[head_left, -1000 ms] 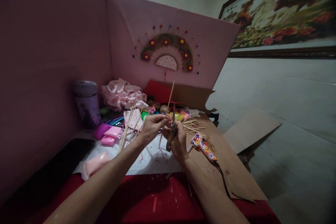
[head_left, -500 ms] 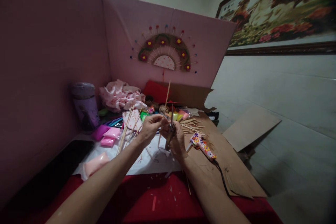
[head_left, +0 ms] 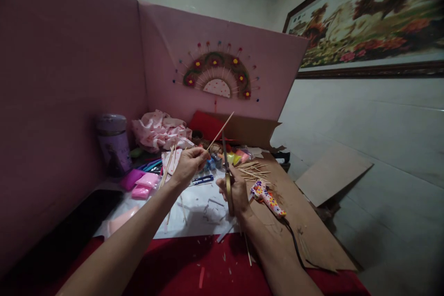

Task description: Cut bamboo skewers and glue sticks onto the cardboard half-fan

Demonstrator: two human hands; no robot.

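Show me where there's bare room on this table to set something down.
Best looks the brown cardboard, between the glue gun and the cardboard's right edge. A smaller patch: the red cloth between the left forearm and the red strip. Crowded: back and left, with crumpled fabric, pink packets and sticks; scraps litter the white paper.

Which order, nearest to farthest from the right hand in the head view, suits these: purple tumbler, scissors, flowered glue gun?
1. Scissors: held in the right hand.
2. Flowered glue gun: just to its right, on the cardboard.
3. Purple tumbler: far over on the left.
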